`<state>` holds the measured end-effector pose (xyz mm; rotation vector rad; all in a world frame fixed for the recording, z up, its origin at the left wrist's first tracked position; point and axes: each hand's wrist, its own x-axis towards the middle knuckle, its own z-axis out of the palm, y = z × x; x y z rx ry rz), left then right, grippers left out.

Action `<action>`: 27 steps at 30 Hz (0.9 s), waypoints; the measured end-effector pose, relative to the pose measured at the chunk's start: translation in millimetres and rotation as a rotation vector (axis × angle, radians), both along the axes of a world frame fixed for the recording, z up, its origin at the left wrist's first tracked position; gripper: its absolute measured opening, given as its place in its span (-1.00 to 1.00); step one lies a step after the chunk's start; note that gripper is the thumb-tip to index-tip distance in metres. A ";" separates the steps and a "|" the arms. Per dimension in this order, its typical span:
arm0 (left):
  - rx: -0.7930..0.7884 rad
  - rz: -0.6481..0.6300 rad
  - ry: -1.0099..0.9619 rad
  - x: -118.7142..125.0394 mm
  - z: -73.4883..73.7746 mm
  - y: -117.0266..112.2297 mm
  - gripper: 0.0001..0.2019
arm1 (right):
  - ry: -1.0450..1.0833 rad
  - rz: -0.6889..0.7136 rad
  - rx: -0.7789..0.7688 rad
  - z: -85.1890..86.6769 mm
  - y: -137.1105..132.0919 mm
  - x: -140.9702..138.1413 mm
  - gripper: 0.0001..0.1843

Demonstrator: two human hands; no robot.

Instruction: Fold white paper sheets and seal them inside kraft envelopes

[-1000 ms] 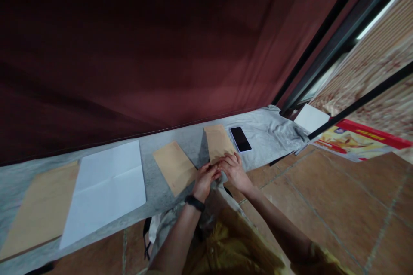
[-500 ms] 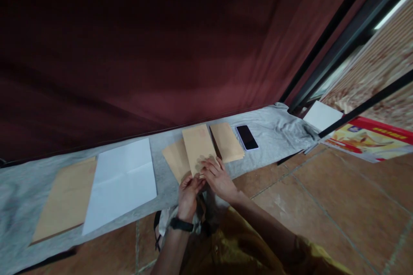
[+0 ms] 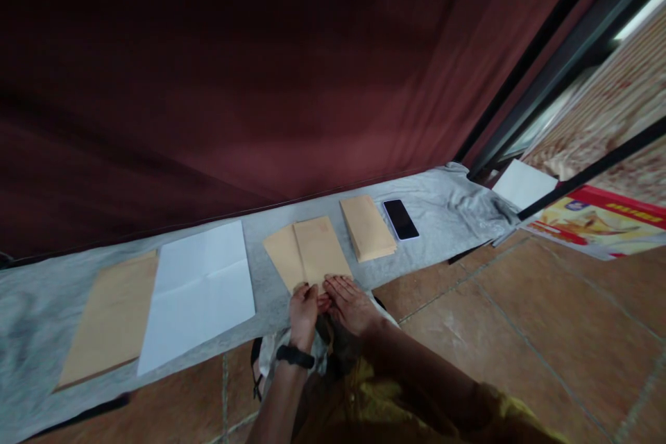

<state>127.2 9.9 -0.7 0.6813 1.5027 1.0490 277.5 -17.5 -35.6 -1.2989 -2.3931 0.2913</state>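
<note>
A brown paper envelope [image 3: 322, 243] lies at the middle of the cloth, its near end at my hands. My left hand [image 3: 303, 312], with a dark band on the wrist, is closed on the near left corner. My right hand [image 3: 354, 304] has its fingers stretched together over the near edge; its thumb seems tucked at the edge and is partly hidden. Partly beneath the envelope, on its left, is another brown envelope [image 3: 284, 253]. To the right sits a small stack of brown envelopes [image 3: 368, 227].
A black-screened phone [image 3: 401, 219] lies right of the stack. Large white paper [image 3: 200, 295] overlaps a large brown envelope [image 3: 112, 319] on the left. The grey cloth [image 3: 442, 205] runs along a dark red curtain [image 3: 291, 118]. A printed box [image 3: 598, 222] stands at right beyond a dark bar.
The envelope and my hands have come slightly nearer to me, leaving a gap beside the right stack. My right fingers have straightened over the near edge.
</note>
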 end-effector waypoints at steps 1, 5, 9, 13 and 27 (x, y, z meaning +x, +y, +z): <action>-0.011 -0.021 0.002 -0.8 -0.4 0.2 -0.67 | -0.007 -0.002 0.000 -0.3 0.1 2.8 -0.36; -0.038 -0.071 0.013 -3.3 -0.3 0.2 -0.69 | -0.015 -0.016 0.036 -2.9 -1.5 14.5 -0.34; -0.053 -0.096 0.026 -4.2 3.0 -1.3 -0.68 | -0.024 -0.055 0.068 -6.4 -2.8 27.8 -0.31; -0.036 -0.111 0.034 -4.3 10.4 -4.2 -0.65 | -0.021 -0.085 0.098 -1.4 -4.6 33.6 -0.35; 0.286 -0.174 0.207 45.6 95.4 -9.8 -0.33 | 0.222 -0.390 0.021 79.5 4.2 2.1 -0.46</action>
